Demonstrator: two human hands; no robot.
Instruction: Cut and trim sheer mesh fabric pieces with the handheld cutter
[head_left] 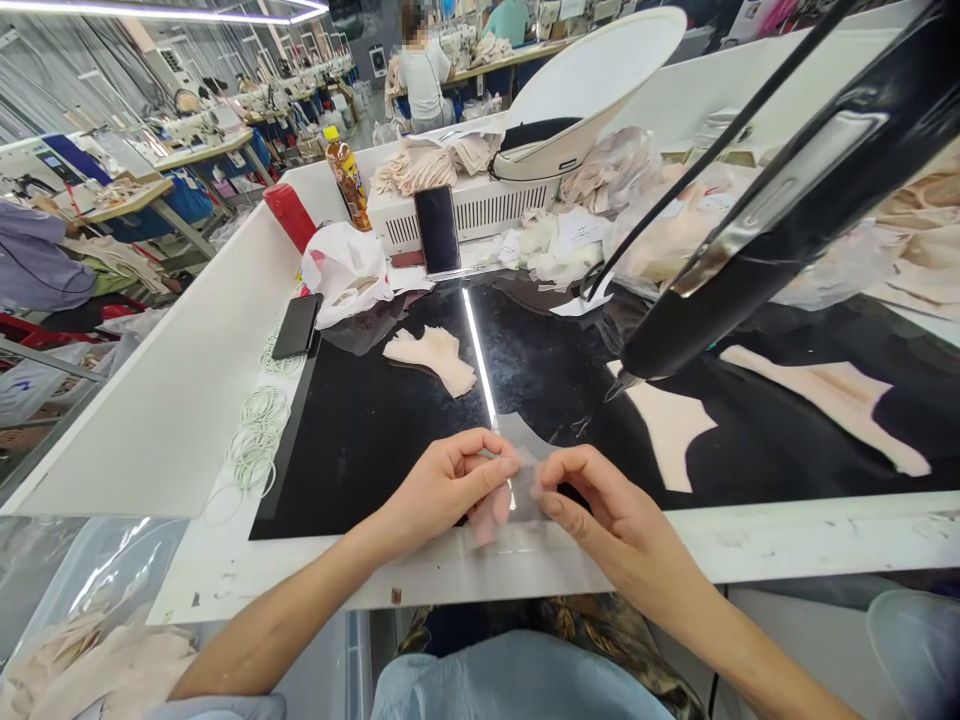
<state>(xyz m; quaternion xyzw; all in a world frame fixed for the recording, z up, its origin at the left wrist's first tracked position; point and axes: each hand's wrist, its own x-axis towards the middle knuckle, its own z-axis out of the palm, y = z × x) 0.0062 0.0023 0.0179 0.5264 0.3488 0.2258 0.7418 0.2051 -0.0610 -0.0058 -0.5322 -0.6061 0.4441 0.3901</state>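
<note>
Close to the front edge of the table, my left hand [465,482] pinches a thin see-through plastic sheet [523,436] between thumb and fingers. Opposite it, my right hand [604,515] grips the same sheet at its right side, thumb against forefinger. The sheet is partly hidden by my fingers and blurs into the dark surface. Beneath lies a glossy black mat [360,430]. A beige fabric piece [435,358] rests beyond my left hand. Two more cut pieces, a short fabric piece [673,428] and a long fabric piece [832,405], lie to the right.
A black lamp arm [772,230] slants in from the upper right. Green rings [259,435] and a dark phone [298,327] line the left side. At the back stand another phone [438,230], a drink bottle [346,180] and a white sun visor [592,80].
</note>
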